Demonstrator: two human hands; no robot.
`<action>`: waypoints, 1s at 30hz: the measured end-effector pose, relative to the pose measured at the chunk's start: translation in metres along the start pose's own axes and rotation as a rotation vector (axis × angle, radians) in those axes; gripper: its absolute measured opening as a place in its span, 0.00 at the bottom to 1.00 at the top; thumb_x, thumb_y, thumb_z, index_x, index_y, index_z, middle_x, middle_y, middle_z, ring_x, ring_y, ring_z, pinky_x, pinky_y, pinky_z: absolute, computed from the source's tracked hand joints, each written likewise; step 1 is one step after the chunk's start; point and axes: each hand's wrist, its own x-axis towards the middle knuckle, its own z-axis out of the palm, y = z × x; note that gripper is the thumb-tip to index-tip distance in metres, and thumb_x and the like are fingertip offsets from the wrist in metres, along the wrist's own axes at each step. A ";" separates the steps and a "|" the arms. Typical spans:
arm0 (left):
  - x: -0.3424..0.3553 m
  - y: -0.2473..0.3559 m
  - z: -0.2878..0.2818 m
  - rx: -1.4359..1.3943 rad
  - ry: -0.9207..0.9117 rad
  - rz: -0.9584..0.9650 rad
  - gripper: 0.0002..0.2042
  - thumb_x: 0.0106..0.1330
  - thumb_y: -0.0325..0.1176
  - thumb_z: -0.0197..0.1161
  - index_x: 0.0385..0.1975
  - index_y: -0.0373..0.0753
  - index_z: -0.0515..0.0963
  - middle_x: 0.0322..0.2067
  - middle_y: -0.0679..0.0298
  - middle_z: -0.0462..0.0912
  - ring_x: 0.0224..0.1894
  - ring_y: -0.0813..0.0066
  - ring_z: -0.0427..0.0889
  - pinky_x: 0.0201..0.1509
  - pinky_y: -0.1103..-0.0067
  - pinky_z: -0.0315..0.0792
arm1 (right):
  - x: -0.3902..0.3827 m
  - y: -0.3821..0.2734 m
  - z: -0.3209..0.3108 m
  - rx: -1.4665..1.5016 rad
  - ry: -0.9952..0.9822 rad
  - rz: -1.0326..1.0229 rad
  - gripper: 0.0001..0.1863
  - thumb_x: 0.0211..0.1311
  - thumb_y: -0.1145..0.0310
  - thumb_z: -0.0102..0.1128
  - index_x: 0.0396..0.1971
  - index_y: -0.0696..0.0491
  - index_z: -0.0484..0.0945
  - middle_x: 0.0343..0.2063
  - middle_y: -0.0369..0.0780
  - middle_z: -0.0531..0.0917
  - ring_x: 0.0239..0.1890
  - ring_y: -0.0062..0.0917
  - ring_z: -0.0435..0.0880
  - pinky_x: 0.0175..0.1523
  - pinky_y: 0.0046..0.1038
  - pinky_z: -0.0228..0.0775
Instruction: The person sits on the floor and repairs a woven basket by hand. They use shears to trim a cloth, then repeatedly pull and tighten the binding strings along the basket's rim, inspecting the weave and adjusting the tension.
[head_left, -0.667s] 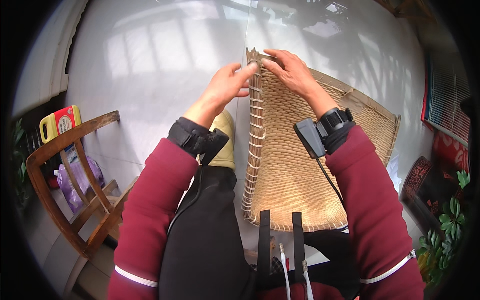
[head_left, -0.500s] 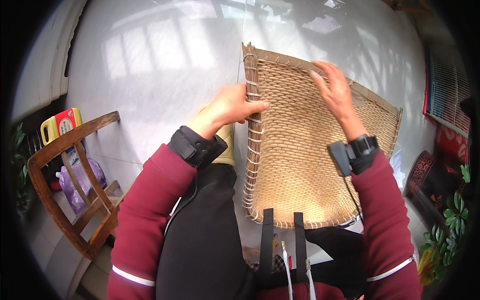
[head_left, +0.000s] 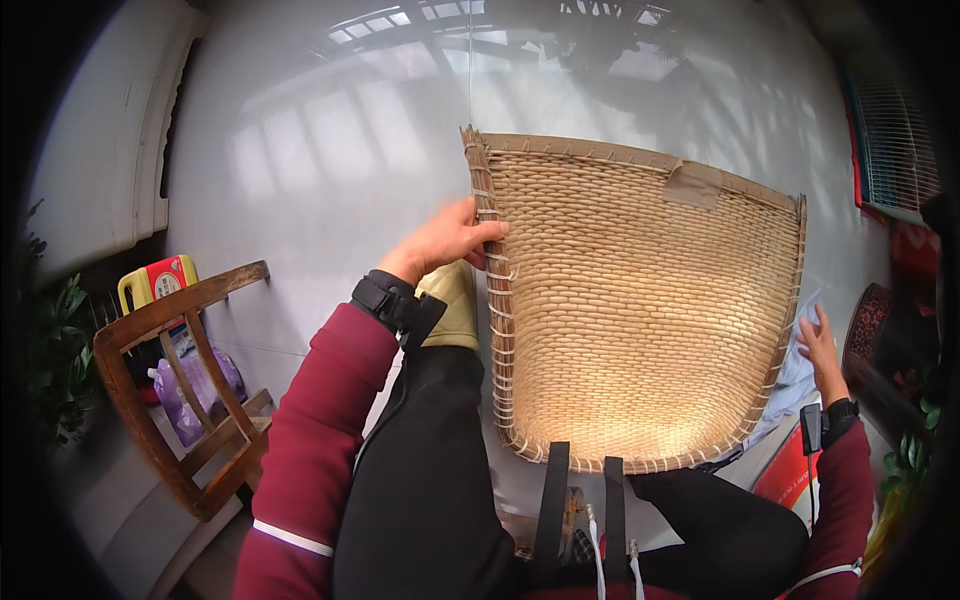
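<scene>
Pale, glossy floor [head_left: 320, 190] fills the background, with window-like reflections across it; a wooden chair [head_left: 112, 355] stands at the left, a yellow jug [head_left: 133, 290] and a purple pouch [head_left: 172, 408] behind its frame. In front of the person, right of the middle, is a wide woven basket [head_left: 640, 300], its curved end near the lap, its straight edge far off, with a brown patch [head_left: 693, 186] on that edge. From the lower left, the left forearm reaches up and inward, the wrist in a black band [head_left: 385, 300]. Its left hand [head_left: 445, 240] is closed around the basket's bound left rim, thumb over the inner side, fingers at the outer side. Over on the far right, the right arm is bent, and the right hand [head_left: 824, 355] points upward with fingers loosely spread, holding nothing visible. It is apart from the basket, beside a pale cloth [head_left: 790, 388]; whether they touch, I cannot tell.
</scene>
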 end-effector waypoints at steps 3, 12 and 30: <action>0.010 0.012 -0.009 0.055 -0.004 -0.136 0.25 0.65 0.46 0.60 0.48 0.27 0.71 0.37 0.56 0.82 0.33 0.71 0.83 0.32 0.78 0.79 | -0.004 0.005 0.027 0.291 -0.430 -0.065 0.35 0.61 0.61 0.62 0.65 0.52 0.58 0.53 0.40 0.76 0.51 0.26 0.78 0.55 0.28 0.70; 0.071 0.021 -0.028 0.581 0.792 0.146 0.19 0.62 0.38 0.62 0.40 0.23 0.74 0.31 0.53 0.83 0.35 0.74 0.82 0.38 0.74 0.75 | -0.014 -0.002 0.061 0.517 -0.156 -0.043 0.25 0.60 0.73 0.59 0.57 0.56 0.65 0.50 0.42 0.78 0.48 0.29 0.80 0.53 0.32 0.75; 0.060 0.011 -0.028 -0.396 0.489 0.206 0.19 0.68 0.41 0.58 0.51 0.32 0.74 0.37 0.61 0.82 0.38 0.74 0.81 0.42 0.78 0.75 | -0.018 0.004 0.068 0.566 -0.124 -0.063 0.25 0.59 0.72 0.61 0.56 0.58 0.66 0.48 0.43 0.79 0.46 0.29 0.80 0.52 0.31 0.73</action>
